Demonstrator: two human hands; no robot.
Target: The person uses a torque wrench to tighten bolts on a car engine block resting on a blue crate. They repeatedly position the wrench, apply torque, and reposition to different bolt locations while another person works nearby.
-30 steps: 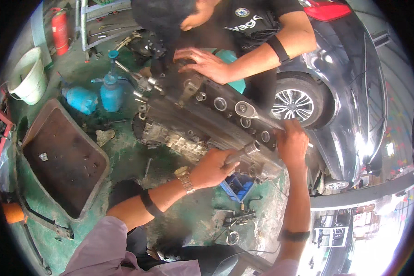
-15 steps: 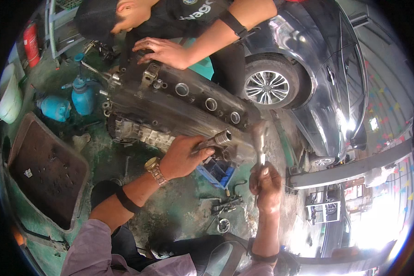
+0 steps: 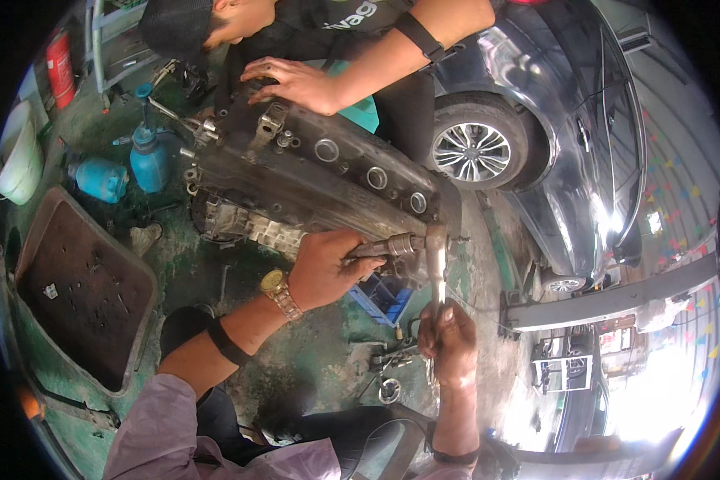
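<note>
My left hand (image 3: 326, 270), with a wristwatch (image 3: 278, 294) on its wrist, is closed round a steel socket with a long shank (image 3: 388, 246). In my right hand (image 3: 450, 340) is the handle of a ratchet wrench (image 3: 438, 268), held upright. The ratchet's head meets the free end of the socket piece; whether they are locked together cannot be seen. Just beyond both hands lies a dark engine (image 3: 296, 188) with several round ringed openings along its cover. A co-worker's hand (image 3: 296, 84) rests on the engine's far side.
A brown drip tray (image 3: 84, 296) lies at left, with blue spray bottles (image 3: 148, 160) beyond it. Below the engine sits a blue crate (image 3: 380, 300), near metal parts (image 3: 388, 390) on the floor. A dark car (image 3: 536, 120) stands at far right.
My right hand has moved left with the ratchet wrench, bringing its head against the socket piece. My left hand has turned the piece to point more sideways, toward the ratchet.
</note>
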